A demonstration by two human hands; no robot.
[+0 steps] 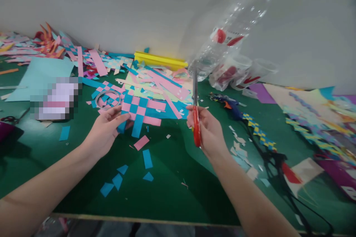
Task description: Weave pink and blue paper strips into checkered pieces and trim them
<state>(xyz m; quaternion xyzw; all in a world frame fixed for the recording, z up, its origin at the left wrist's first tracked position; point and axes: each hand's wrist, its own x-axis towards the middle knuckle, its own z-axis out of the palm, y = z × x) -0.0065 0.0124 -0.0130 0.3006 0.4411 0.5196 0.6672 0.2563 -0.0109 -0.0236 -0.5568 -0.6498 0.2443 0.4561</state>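
My left hand pinches the left side of a woven paper piece, a check of pink and blue strips. Loose strip ends stick out of it to the right and downward. In my right hand is a pair of scissors with red handles, its blades pointing up and away from me. The blades look closed together and are apart from the paper. Just behind my left hand lies a clear round roll of tape. Small blue offcuts and a pink offcut lie on the green table below.
A plastic bottle and clear cups stand by the wall. Paper scraps and strips heap at the back, near a yellow folded strip. A glue gun lies right with its black cable. A blurred-out phone is left.
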